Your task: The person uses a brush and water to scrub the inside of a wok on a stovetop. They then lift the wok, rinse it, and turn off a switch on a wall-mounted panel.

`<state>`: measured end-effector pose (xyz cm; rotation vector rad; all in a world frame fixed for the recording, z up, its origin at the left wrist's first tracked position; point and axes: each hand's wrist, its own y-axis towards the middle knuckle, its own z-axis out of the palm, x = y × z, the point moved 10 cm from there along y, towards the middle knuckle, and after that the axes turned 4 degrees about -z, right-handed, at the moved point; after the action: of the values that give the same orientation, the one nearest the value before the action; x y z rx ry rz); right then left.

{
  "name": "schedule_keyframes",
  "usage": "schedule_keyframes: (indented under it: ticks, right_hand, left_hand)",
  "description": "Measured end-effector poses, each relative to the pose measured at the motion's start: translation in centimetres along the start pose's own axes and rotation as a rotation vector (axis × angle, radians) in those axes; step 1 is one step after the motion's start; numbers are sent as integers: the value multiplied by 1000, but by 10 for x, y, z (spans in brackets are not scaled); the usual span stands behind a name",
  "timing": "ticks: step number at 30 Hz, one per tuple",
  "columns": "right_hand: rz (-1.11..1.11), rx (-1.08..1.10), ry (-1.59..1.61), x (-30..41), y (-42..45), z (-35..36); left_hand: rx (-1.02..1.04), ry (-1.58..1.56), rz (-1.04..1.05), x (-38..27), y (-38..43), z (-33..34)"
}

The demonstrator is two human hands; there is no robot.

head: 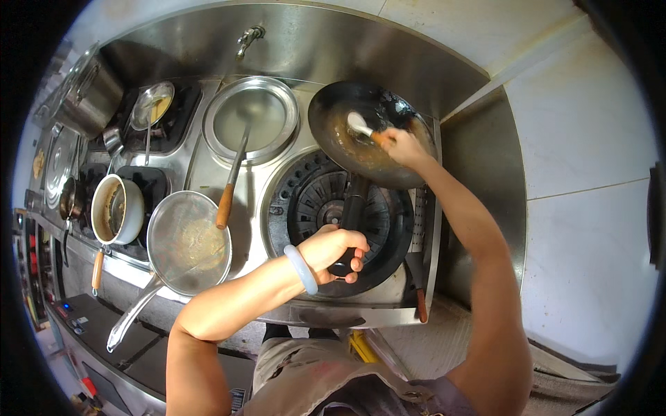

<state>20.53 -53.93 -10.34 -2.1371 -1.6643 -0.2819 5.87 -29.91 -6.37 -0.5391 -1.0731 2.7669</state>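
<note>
My left hand (335,252), below a pale bangle, grips the black handle (355,205) of a dark wok (333,109). The wok is tilted above the back of a round wok burner (307,208), its inside wet and brownish. In my right hand (408,148) is the wooden handle of a utensil with a white head (358,122). That head is blurred and lies inside the wok; I cannot tell if it is a brush.
Left of the burner, a metal basin (213,119) of cloudy liquid holds a wooden-handled ladle (226,205). A fine-mesh strainer (187,244) overhangs the counter's front. Farther left stand a white saucepan (134,210) and a tall stockpot (93,101). A tap (250,39) juts from the backsplash.
</note>
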Motion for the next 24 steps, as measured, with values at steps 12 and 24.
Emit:
schedule_keyframes:
  ticks: [12, 24]
  right_hand:
    - [-22, 20, 117, 11, 10, 13]
    - [245, 336, 158, 0, -42, -4]
  left_hand:
    - [-23, -7, -38, -4, -4, -8]
    - [132, -251, -57, -8, -3, -9]
